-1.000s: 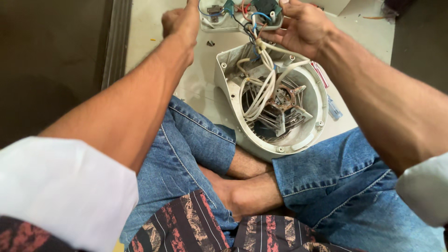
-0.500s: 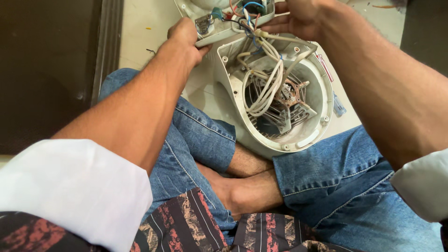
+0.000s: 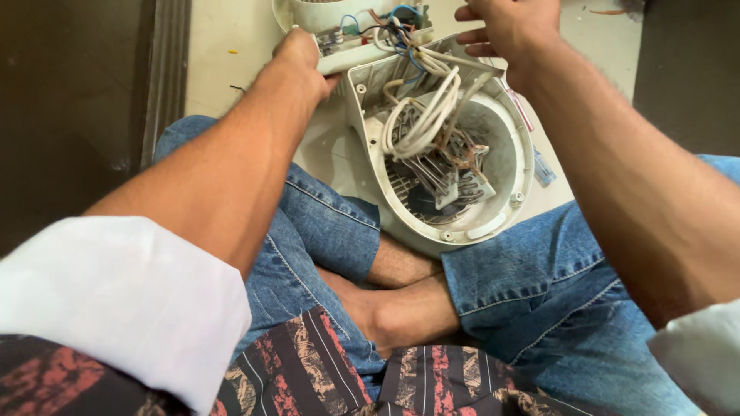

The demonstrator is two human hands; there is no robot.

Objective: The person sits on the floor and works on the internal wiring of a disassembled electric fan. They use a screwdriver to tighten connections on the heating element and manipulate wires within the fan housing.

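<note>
Left grip seemingly clasps housing

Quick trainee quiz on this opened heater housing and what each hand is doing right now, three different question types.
1. True or false: the white wire bundle runs from the upper white part into the round housing.
2. Which hand grips the upper white part?
3. The right hand is: A) inside the housing, B) at the housing's top edge, C) on the jeans.

Key: 1 true; 2 the left hand; 3 B.
</note>
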